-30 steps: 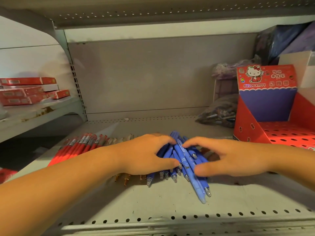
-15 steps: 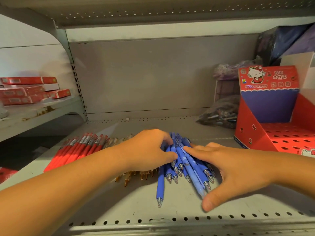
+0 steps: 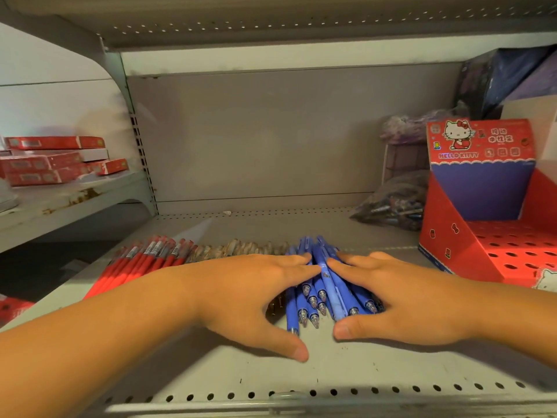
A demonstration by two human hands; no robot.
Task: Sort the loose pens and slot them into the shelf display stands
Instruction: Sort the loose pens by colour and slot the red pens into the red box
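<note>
A heap of blue pens (image 3: 327,292) lies on the grey shelf (image 3: 331,372), tips toward me. My left hand (image 3: 241,294) presses against the heap's left side with straight fingers and its thumb spread on the shelf. From the right, my right hand (image 3: 407,300) presses in the same way, thumb near the pen tips. The fingertips of both hands nearly meet over the heap. Red pens (image 3: 141,260) and brownish pens (image 3: 238,247) lie in rows to the left. A red Hello Kitty display stand (image 3: 470,245) with a perforated top stands at the right.
A dark bag of pens (image 3: 391,203) leans at the back right, with purple packages above it. Red boxes (image 3: 45,161) are stacked on the neighbouring shelf at the left. The shelf's front edge has a row of holes.
Both hands have closed in on the blue pens, gathering the spread heap into a tighter bundle. The pen that stuck out toward me is back among the others.
</note>
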